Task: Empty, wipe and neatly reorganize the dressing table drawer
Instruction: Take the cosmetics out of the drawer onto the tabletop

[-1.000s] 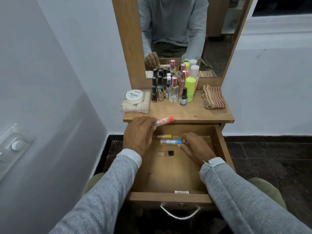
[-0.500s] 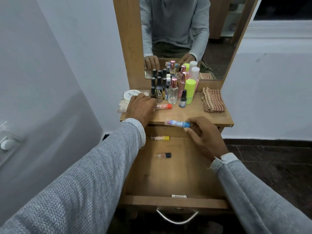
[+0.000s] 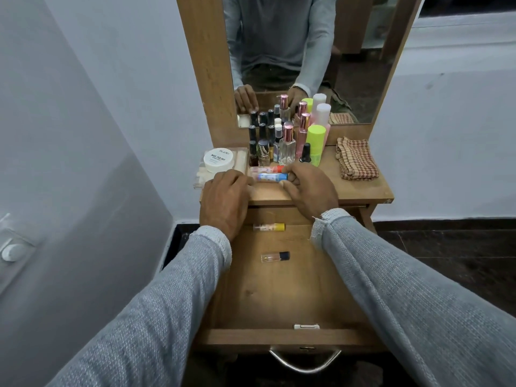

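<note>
Closest to the camera is the drawer (image 3: 279, 303), pulled all the way out, plain light wood with a curved metal handle (image 3: 304, 363) at the front and a little white latch piece (image 3: 306, 326) on the inside of the front wall. Pretty bare in there: just a small clear vial with a black cap (image 3: 275, 256) lying on its side around the middle, and further back a tube with a yellow cap (image 3: 268, 227), also lying flat. They're apart from each other, not touching.

Both arms in grey knit sleeves reach over the drawer to the surface (image 3: 363, 188) of the dressing table. The left hand (image 3: 224, 198) rests palm down on the front left edge, fingers loosely bent, nothing in it as far as I can see. The right hand (image 3: 310, 188) pinches the blue-capped end of a blue tube (image 3: 269, 177), which lies flat just in front of a red-capped tube (image 3: 268, 169), the two side by side.

Left of those sits a clear plastic box (image 3: 201, 174) with a round white nail polish tub (image 3: 218, 160) on top. Behind is a tight cluster of nail polish bottles (image 3: 258, 143), a clear perfume bottle with a rose-gold cap (image 3: 287, 145), a neon yellow-green bottle (image 3: 315, 143) and a pink one with a white cap (image 3: 322, 114). A folded checked cloth (image 3: 356, 159) lies on the right side. At the back, the mirror (image 3: 360, 65) reflects the person's grey top and both hands.
</note>
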Demonstrator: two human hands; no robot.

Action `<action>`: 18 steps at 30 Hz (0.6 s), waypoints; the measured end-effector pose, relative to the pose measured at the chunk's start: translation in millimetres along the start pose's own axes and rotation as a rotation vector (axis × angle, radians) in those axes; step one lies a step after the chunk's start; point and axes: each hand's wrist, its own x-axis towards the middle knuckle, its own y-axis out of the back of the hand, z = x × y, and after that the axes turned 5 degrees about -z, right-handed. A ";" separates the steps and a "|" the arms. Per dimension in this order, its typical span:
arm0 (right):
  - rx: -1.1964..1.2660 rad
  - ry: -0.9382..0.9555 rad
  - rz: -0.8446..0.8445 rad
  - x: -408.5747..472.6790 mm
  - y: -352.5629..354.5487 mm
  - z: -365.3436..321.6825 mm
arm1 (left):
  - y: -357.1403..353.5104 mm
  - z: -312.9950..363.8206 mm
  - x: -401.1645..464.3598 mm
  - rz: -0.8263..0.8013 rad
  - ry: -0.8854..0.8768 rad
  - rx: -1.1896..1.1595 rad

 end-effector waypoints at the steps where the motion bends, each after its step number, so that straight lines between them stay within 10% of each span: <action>1: -0.011 -0.002 0.010 0.5 -2.2 -0.2 | -1.2 -0.7 -4.2 0.012 -0.017 -0.010; 9: 0.013 -0.071 0.090 1.3 -11.6 -1.3 | -15.2 2.8 -25.6 0.035 -0.130 -0.014; 18: 0.058 -0.065 0.172 -7.9 -18.6 1.6 | -45.7 17.5 -55.4 -0.417 -0.220 0.064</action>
